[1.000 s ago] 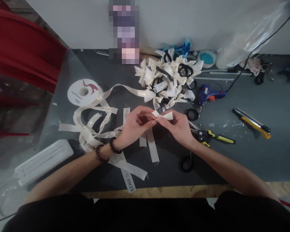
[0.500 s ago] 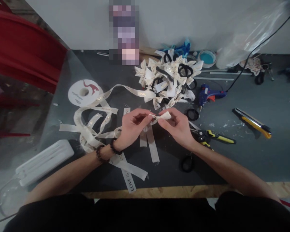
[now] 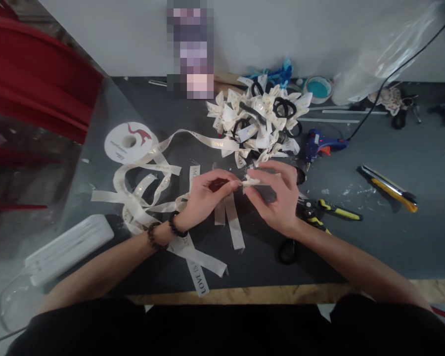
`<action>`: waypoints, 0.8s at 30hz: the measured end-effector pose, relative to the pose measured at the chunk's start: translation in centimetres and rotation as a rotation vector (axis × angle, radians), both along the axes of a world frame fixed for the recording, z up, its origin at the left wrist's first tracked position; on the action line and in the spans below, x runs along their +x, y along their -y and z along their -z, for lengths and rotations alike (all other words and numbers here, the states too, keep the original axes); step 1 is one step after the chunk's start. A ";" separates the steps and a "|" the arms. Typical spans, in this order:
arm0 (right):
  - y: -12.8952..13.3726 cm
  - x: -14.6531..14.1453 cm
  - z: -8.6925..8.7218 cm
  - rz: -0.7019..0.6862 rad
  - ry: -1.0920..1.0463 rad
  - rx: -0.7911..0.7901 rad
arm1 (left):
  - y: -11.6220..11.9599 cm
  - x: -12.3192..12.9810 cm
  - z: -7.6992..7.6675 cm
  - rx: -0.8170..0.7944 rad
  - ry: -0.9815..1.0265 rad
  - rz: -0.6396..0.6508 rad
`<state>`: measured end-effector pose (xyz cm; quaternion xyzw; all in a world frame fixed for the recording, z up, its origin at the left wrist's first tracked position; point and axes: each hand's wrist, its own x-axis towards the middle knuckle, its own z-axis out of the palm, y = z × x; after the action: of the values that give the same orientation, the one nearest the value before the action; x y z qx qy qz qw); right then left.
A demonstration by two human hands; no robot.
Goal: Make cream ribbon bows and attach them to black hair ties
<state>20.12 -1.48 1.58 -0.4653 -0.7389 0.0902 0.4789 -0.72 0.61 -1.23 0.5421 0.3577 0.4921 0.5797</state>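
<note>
Bow (image 3: 252,181) hung nearer than the pile (image 3: 269,117), its left end pinched by your left hand (image 3: 208,195); whether your right hand (image 3: 279,199) gripped it was unclear. It looked light, soft, crushable, best held mid-length.

The left hand (image 3: 212,197) and right hand (image 3: 278,202) partly conceal the white ribbon piece (image 3: 252,181); its full shape is indeterminate. The right hand obscures the front end of the pliers (image 3: 311,209). The left edge crops the red chair (image 3: 33,74).
</note>
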 end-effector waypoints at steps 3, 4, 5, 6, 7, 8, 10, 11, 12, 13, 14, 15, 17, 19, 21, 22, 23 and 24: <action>-0.1 -0.1 0.1 0.003 -0.028 -0.011 | 0.0 -0.1 -0.3 0.025 -0.067 0.028; -0.1 -0.1 0.2 -0.011 -0.062 -0.044 | 0.0 -0.1 -0.4 0.029 -0.079 0.036; -0.2 -0.1 0.2 -0.029 -0.104 -0.091 | 0.0 -0.1 -0.4 0.025 -0.080 0.041; -0.3 -0.1 0.3 -0.049 -0.150 -0.150 | 0.0 -0.1 -0.4 0.013 -0.071 0.042; -0.3 -0.1 0.4 -0.069 -0.196 -0.214 | 0.0 -0.1 -0.4 -0.004 -0.055 0.042; -0.3 -0.1 0.4 -0.085 -0.241 -0.278 | 0.0 -0.1 -0.4 -0.024 -0.038 0.042; -0.3 -0.2 0.5 -0.093 -0.313 -0.371 | 0.0 0.0 -0.3 -0.056 -0.011 0.040; -0.3 -0.2 0.5 -0.086 -0.337 -0.396 | 0.1 0.1 -0.3 -0.075 0.001 0.038; -0.2 -0.2 0.5 -0.075 -0.353 -0.410 | 0.1 0.1 -0.3 -0.095 0.013 0.035; -0.2 -0.3 0.5 -0.063 -0.365 -0.418 | 0.1 0.2 -0.4 -0.113 0.027 0.029; -0.2 -0.3 0.4 -0.052 -0.376 -0.426 | 0.1 0.2 -0.4 -0.122 0.039 0.025; -0.2 -0.3 0.4 -0.046 -0.385 -0.435 | 0.1 0.2 -0.5 -0.118 0.040 0.023; -0.3 -0.3 0.4 -0.043 -0.399 -0.456 | 0.2 0.1 -0.8 -0.070 -0.001 0.028; -0.4 -0.3 0.3 -0.043 -0.407 -0.472 | 0.2 0.1 -0.9 -0.004 -0.061 0.050; -0.6 -0.3 0.2 -0.035 -0.410 -0.471 | 0.2 0.1 -1.1 0.051 -0.099 0.084; -0.6 -0.3 0.2 -0.028 -0.411 -0.466 | 0.2 0.0 -1.1 0.078 -0.110 0.098; -0.6 -0.3 0.2 -0.023 -0.412 -0.460 | 0.2 0.0 -1.1 0.107 -0.121 0.110; -0.6 -0.3 0.2 -0.023 -0.417 -0.455 | 0.2 0.0 -1.1 0.140 -0.136 0.121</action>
<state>19.86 -0.85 1.36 -0.5238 -0.5907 0.3522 0.5026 -0.69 0.36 -0.16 0.6341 0.3276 0.4419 0.5434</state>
